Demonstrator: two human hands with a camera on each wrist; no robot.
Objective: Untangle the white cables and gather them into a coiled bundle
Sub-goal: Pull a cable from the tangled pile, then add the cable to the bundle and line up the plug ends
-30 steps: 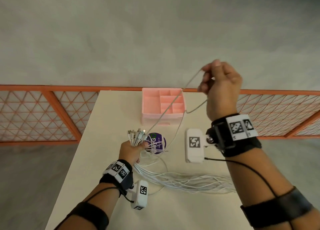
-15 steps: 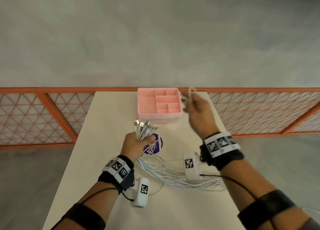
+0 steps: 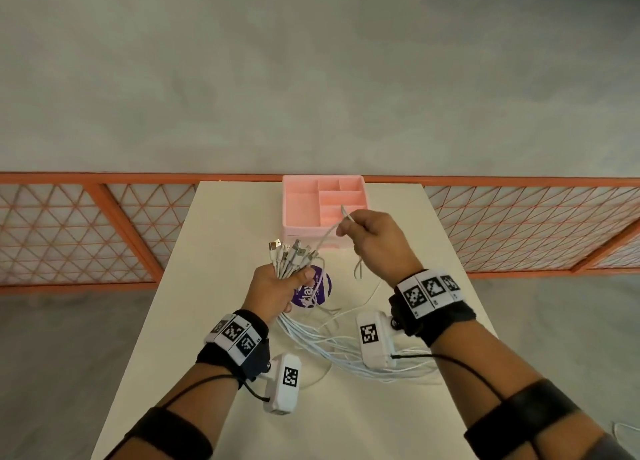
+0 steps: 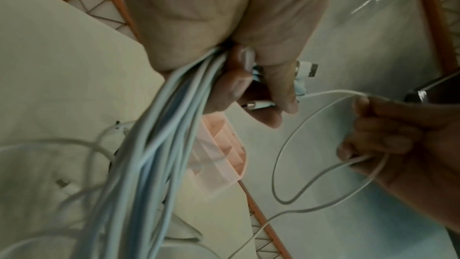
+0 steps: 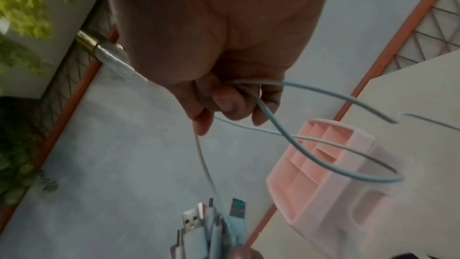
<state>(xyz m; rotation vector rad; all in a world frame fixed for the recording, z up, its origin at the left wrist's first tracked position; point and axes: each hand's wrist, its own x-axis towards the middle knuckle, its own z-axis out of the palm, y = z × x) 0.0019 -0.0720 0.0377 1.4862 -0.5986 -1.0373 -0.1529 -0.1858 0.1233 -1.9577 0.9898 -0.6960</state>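
My left hand (image 3: 277,288) grips a bunch of white cables (image 3: 289,257) just below their plug ends, which fan upward above the fist. The rest of the cables (image 3: 346,352) trail down onto the cream table (image 3: 214,245) toward the right. In the left wrist view the strands (image 4: 159,135) run out from under the curled fingers (image 4: 239,88). My right hand (image 3: 375,239) is raised to the right of the bunch and pinches a single white cable (image 3: 327,236), looped through its fingers (image 5: 229,103). That single cable (image 5: 206,166) leads down to the plugs (image 5: 199,222).
A pink compartment tray (image 3: 301,200) stands at the table's far edge, just behind the hands. A round purple sticker (image 3: 317,291) lies on the table under the left hand. Orange lattice railing (image 3: 69,231) runs behind the table, with grey floor beyond.
My right hand came down from its raised position and moved closer to the left hand, still pinching the single cable, which now hangs in a slack loop. The left hand kept its grip.
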